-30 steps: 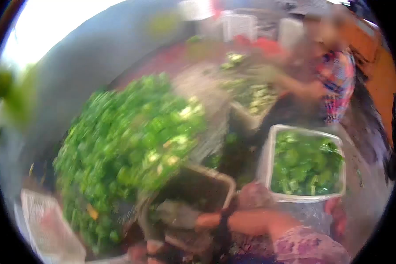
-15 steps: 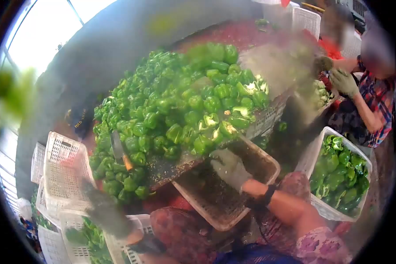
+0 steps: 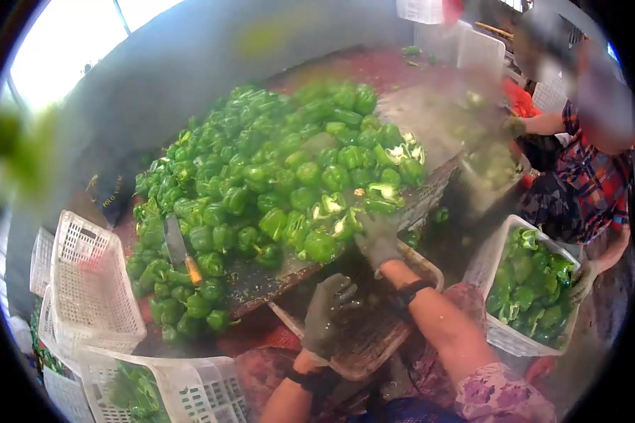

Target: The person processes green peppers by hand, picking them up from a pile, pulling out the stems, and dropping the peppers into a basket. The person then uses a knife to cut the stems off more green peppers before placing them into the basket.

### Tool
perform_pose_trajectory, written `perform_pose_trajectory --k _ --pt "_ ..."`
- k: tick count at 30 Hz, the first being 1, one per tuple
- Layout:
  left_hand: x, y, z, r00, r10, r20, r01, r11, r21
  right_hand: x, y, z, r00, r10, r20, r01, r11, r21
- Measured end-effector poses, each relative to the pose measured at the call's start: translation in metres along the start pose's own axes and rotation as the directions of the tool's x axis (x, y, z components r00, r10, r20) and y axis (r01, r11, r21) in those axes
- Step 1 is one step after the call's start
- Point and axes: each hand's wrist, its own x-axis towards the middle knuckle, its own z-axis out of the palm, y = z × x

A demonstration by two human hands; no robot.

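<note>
My left hand (image 3: 326, 315), in a grey-green work glove, hovers over the near part of a dirty shallow tray (image 3: 427, 262), its fingers loosely bent and apart with nothing showing in them. Farther forward, my gloved right hand (image 3: 378, 238) reaches to the edge of the pile, fingers stretched towards a cut green pepper (image 3: 344, 224). Whole green bell peppers (image 3: 261, 169) are heaped on the table (image 3: 289, 275), with several split ones showing pale insides along the near right side. A knife (image 3: 178, 247) with an orange-brown handle lies on the peppers at left.
White plastic crates (image 3: 95, 282) stand at left, and a lower one (image 3: 197, 384) holds green pieces. At right is a white crate (image 3: 504, 335) full of peppers. A co-worker in a plaid shirt (image 3: 600, 173) sits beyond it, one gloved hand (image 3: 584, 280) at its rim.
My left hand has swung from the crates at lower left to over the tray. My right hand has moved up from the tray to the peppers. The co-worker's hand has lowered to the crate.
</note>
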Motion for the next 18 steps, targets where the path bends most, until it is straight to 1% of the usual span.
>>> perform_pose_trajectory --k 1,4,5,7,8,9,10,12,13,14,15,16,17,18 --pt "0.000 0.001 0.001 0.999 -0.032 0.000 0.032 0.999 0.017 0.000 0.002 0.004 0.999 -0.027 -0.018 0.026 1.000 -0.008" --pt "0.006 -0.005 -0.005 0.999 -0.041 -0.015 0.041 0.999 0.011 -0.004 0.011 0.007 0.983 -0.049 -0.175 0.078 0.984 0.162" --pt "0.009 -0.009 -0.009 0.998 -0.044 -0.039 0.044 0.999 -0.002 -0.004 0.006 0.001 0.967 -0.016 -0.255 0.091 0.954 0.285" --pt "0.016 -0.018 -0.016 0.995 -0.052 -0.090 0.049 0.998 -0.031 -0.010 -0.003 -0.010 0.960 0.053 -0.275 0.048 0.936 0.348" --pt "0.018 -0.020 -0.019 0.996 -0.021 -0.092 0.019 1.000 -0.020 -0.015 -0.010 -0.023 0.955 0.089 -0.283 0.026 0.925 0.378" --pt "0.019 -0.023 -0.021 0.996 0.008 -0.091 -0.009 1.000 -0.010 -0.019 -0.025 -0.037 0.960 0.094 -0.263 0.012 0.927 0.375" --pt "0.020 -0.024 -0.022 0.995 0.037 -0.089 -0.038 0.999 0.000 -0.026 -0.039 -0.050 0.963 0.005 -0.268 0.108 0.907 0.407" --pt "0.019 -0.020 -0.020 0.993 0.091 -0.073 -0.098 0.990 -0.102 -0.046 -0.061 -0.067 0.943 -0.168 -0.286 0.289 0.839 0.461" --pt "0.022 -0.017 -0.018 0.991 0.117 -0.062 -0.125 0.980 -0.153 -0.061 -0.065 -0.067 0.954 -0.259 -0.149 0.299 0.820 0.488" --pt "0.025 -0.012 -0.021 0.986 0.170 0.002 -0.168 0.977 -0.128 -0.078 -0.068 -0.065 0.939 -0.344 -0.013 0.300 0.801 0.517" --pt "0.028 -0.007 -0.024 0.973 0.221 0.065 -0.214 0.971 -0.109 -0.092 -0.072 -0.064 0.904 -0.428 -0.005 0.371 0.777 0.509" --pt "0.026 -0.009 -0.026 0.996 0.087 0.013 -0.074 0.902 -0.425 -0.101 -0.077 -0.064 0.861 -0.509 0.003 0.438 0.744 0.504" --pt "0.021 -0.001 -0.022 0.995 0.070 -0.067 -0.090 0.928 -0.361 -0.105 -0.081 -0.066 0.855 -0.518 0.021 0.432 0.734 0.524" --pt "0.018 -0.005 -0.025 0.990 0.126 -0.065 -0.138 0.965 -0.223 -0.105 -0.080 -0.066 0.852 -0.513 0.107 0.365 0.728 0.581"
